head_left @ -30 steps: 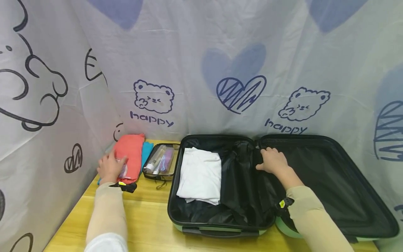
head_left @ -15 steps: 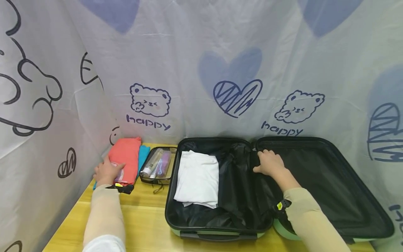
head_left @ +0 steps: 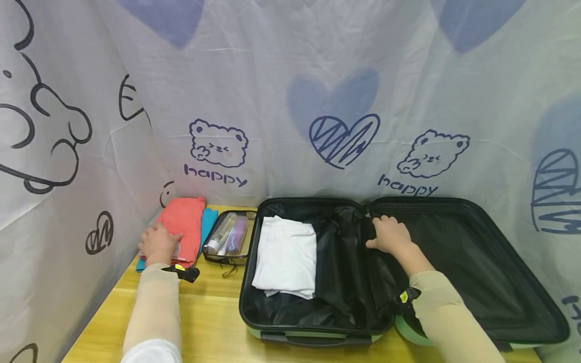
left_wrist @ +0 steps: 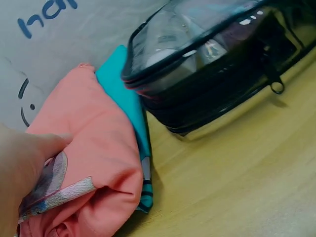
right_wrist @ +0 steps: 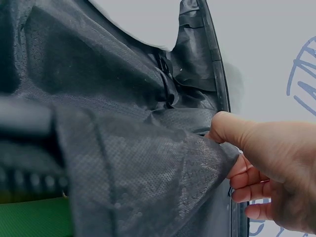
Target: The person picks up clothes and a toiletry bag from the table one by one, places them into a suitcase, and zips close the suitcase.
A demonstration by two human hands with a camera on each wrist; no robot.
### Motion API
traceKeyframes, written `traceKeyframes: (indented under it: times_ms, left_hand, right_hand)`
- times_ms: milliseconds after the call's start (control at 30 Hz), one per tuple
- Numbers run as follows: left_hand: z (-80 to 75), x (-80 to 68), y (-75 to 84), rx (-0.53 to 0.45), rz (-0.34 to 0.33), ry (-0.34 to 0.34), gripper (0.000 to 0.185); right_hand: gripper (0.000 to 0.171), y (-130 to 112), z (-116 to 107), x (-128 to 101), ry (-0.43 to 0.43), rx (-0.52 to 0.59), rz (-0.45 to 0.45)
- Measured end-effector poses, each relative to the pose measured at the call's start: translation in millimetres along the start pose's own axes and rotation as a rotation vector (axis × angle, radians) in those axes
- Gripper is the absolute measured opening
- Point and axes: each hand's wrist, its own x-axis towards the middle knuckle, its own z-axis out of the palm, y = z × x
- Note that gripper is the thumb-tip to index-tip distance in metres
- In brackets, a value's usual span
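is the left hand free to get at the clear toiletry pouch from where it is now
Probably yes. The left hand rests on the folded coral garment, and the clear toiletry pouch lies right beside that pile on the table, with nothing between them.

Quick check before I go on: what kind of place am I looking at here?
Probably a staged packing station, not a lived-in room: a wooden table boxed in by printed bear-and-heart sheets, with an open suitcase, folded clothes and a clear toiletry pouch laid out.

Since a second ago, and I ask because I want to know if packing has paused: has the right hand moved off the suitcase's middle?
No. The right hand still rests at the hinge of the suitcase, holding the black lining as before.
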Motion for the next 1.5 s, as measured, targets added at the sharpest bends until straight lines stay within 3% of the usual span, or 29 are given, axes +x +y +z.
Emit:
traceKeyframes:
  times_ms: [200,433,767,867,1000,1100,1367,1500]
  left_hand:
    - [-4.1,1.0,10.7,0.009,0.019,0.041,0.067]
    - [-15.5,4.9,13.8,-0.041,0.003,-0.002,0.079]
    - [-23.0,5.4,-4.2,-0.131,0.037,-0.2,0.098]
    - [-22.0,7.5,-10.2,-0.165,0.083,-0.178,0.093]
    - [-18.9,10.3,-16.7,-0.299,0.136,-0.136,0.083]
    - [-19.3,12.2,-20.2,-0.388,0.155,-0.151,0.078]
    - [-33.8,11.2,-16.0,-0.41,0.178,-0.222,0.077]
    - [-38.1,12.8,-12.1,-0.328,0.213,-0.161,0.071]
  right_hand:
    - [0.074,2.1,-1.2,-0.5,0.007,0.009,0.006]
    - [0.075,1.8,0.0,0.0,-0.004,0.007,0.021]
    - [0.076,1.1,5.0,0.0,-0.024,0.017,0.035]
    - [0.076,1.4,6.8,0.8,-0.019,0.016,0.032]
    - [0.077,1.9,7.3,1.3,-0.013,0.022,0.032]
    - [0.076,2.2,6.7,1.4,-0.01,0.023,0.032]
    - [0.077,3.2,5.5,3.2,-0.02,0.037,0.033]
    - [0.077,3.7,5.6,4.6,-0.017,0.041,0.032]
